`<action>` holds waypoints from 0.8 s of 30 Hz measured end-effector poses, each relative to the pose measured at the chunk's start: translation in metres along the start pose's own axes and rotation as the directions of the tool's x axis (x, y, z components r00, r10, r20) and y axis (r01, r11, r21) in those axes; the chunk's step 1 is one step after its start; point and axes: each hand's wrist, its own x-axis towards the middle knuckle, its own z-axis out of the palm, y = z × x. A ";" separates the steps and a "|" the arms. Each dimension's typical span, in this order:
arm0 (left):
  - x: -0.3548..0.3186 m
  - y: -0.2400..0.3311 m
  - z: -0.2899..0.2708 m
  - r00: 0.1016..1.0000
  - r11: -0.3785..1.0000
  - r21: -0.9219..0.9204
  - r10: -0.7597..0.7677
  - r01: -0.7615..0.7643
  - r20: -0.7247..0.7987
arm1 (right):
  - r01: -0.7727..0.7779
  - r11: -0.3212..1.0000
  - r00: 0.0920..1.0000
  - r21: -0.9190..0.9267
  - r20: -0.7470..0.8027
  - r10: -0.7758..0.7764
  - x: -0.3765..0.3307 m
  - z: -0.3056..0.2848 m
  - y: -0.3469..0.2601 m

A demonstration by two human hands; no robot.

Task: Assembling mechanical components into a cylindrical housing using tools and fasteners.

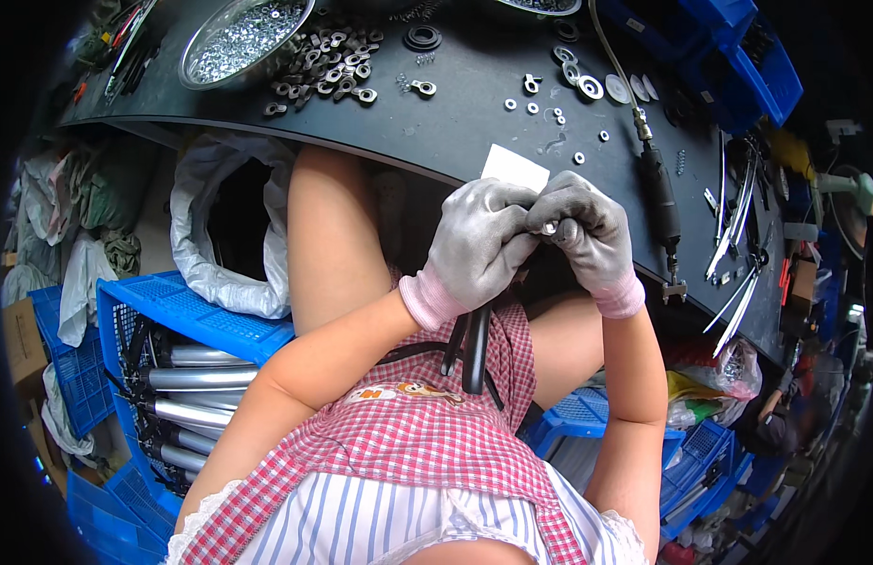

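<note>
The gloved thumb and fingers of the right hand [589, 226] are pinched around a small, shiny, silver-coloured metal piece [549, 228], while those of the left hand [480, 245], in a matching grey-coated glove with a pink cuff, are curled against them, though I cannot tell what, if anything, they grasp; the piece sits between the two hands, just off the table's edge and above the lap — so if the coated fingertips slipped on so small a surface, it could drop onto the red-and-white checked cloth apron [436, 443] or slide off it; two slim, black, rounded bars [475, 350] hang below the left hand, their upper ends hidden, and a stray knock might jolt whatever they belong to; a flat, white, rectangular sheet [514, 169] shows just beyond the fingertips, and if loose it could be nudged away; farther out on the dark, smooth-topped table [455, 122], small, silvery metal rings [578, 158] lie scattered, where a sweeping glove might roll them off; to the right, a black, cylindrical hand tool [658, 200] on a greyish, flexible hose [612, 52] has its lower end near the right wrist — an outward swing of that arm could strike it
</note>
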 end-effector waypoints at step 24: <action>0.003 0.006 -0.002 1.000 0.999 0.045 -0.004 0.005 -0.014 | 0.146 0.854 0.989 -0.500 0.082 -0.122 -0.002 0.002 -0.040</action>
